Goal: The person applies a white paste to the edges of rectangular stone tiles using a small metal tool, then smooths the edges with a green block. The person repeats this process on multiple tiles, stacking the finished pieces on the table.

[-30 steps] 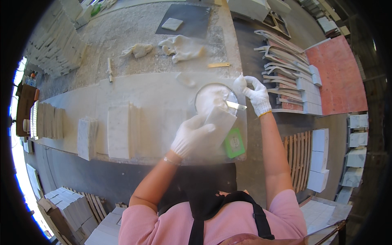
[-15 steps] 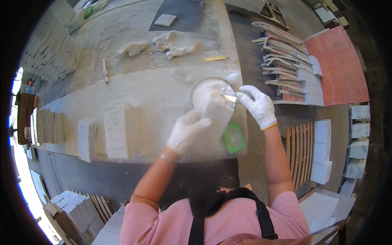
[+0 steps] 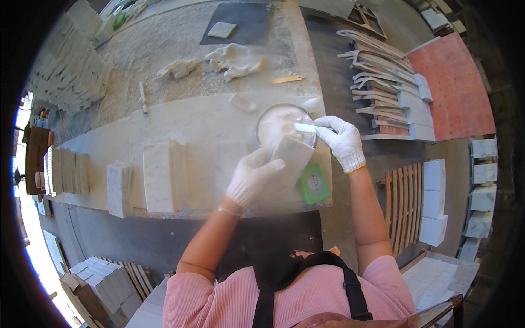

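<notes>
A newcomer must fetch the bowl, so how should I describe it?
Look at the big table, toward its right end. Just left of the right hand sits a bowl filled with white material. Its round rim sets it apart from the straight-edged tile and green block nearby.

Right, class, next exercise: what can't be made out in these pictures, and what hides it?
Head view: fingers of the left hand, mostly hidden behind the white tile.
Head view: near rim of the round bowl, covered by the tile.
Head view: gripped end of the flat tool, covered by the right hand.
Head view: pink shirt, cut off by the lower edge.
</notes>
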Action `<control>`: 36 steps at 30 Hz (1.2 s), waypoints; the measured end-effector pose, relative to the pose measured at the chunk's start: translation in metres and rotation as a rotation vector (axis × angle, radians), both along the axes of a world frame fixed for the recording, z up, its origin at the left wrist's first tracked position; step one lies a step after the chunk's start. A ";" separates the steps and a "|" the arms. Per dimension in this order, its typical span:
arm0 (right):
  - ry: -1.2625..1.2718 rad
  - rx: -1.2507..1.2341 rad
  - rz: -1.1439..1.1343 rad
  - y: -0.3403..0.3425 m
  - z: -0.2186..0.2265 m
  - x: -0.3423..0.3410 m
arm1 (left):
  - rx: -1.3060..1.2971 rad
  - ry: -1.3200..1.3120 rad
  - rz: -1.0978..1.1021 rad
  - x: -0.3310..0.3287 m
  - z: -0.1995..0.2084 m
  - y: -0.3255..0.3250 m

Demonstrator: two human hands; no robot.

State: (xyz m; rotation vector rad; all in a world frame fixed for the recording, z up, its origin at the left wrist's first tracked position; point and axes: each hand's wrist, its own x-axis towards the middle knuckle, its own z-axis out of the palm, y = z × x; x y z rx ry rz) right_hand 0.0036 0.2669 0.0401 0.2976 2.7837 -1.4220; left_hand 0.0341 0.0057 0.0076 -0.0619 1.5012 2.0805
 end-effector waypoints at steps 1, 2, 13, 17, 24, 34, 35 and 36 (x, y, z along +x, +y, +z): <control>-0.049 -0.096 0.012 -0.002 -0.001 -0.001 | 0.009 -0.008 0.005 0.000 -0.001 0.000; -0.074 -0.124 0.002 -0.003 -0.003 -0.002 | 0.019 -0.010 0.013 0.001 -0.001 0.000; -0.080 -0.369 -0.055 -0.011 0.038 0.013 | 0.089 -0.034 -0.004 0.000 0.000 0.001; -0.046 -0.345 -0.026 -0.020 0.048 0.019 | 0.077 -0.031 0.004 0.000 -0.001 0.002; 0.022 -0.275 0.040 -0.026 0.052 0.024 | 0.093 -0.043 -0.003 0.000 -0.001 0.002; 0.362 0.193 0.077 -0.019 0.031 0.022 | 0.019 -0.031 0.000 -0.002 0.003 0.000; 0.384 0.263 0.059 -0.017 0.029 0.024 | -0.019 -0.022 -0.018 -0.003 0.002 -0.003; 0.434 0.316 0.090 -0.015 0.027 0.027 | -0.029 0.019 -0.033 -0.005 0.001 -0.004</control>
